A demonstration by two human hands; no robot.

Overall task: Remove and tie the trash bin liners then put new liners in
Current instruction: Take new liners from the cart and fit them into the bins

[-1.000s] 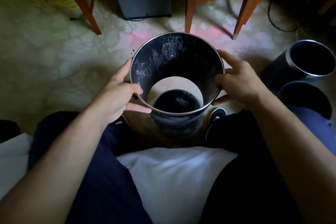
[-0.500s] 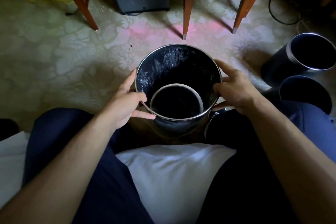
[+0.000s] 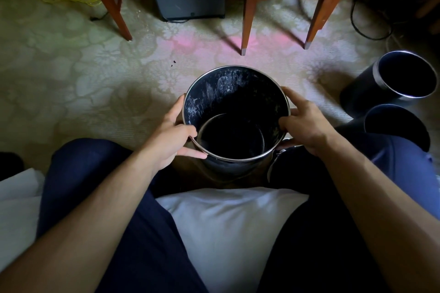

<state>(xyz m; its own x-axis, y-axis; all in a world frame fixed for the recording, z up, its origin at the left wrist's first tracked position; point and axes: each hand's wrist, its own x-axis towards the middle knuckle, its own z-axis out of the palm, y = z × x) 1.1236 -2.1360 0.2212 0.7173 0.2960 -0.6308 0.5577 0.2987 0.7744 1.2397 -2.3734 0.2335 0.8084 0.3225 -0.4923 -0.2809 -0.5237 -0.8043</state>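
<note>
Trash bin (image 3: 214, 93), metal-rimmed, upright between the seated person's knees, rim clasped by left hand (image 3: 173, 140) and right hand (image 3: 307, 126); no liner visible inside, so removal appears done and relining outstanding; tilted bin (image 3: 357, 93) and nearer bin (image 3: 395, 123) likewise look unlined.

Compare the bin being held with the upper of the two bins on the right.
The held bin is gripped at its rim by the left hand and right hand; the upper right bin is untouched. The held bin's inner wall carries whitish smears; the upper right bin's inside looks plain dark. Both are dark, round and silver-rimmed.
</note>
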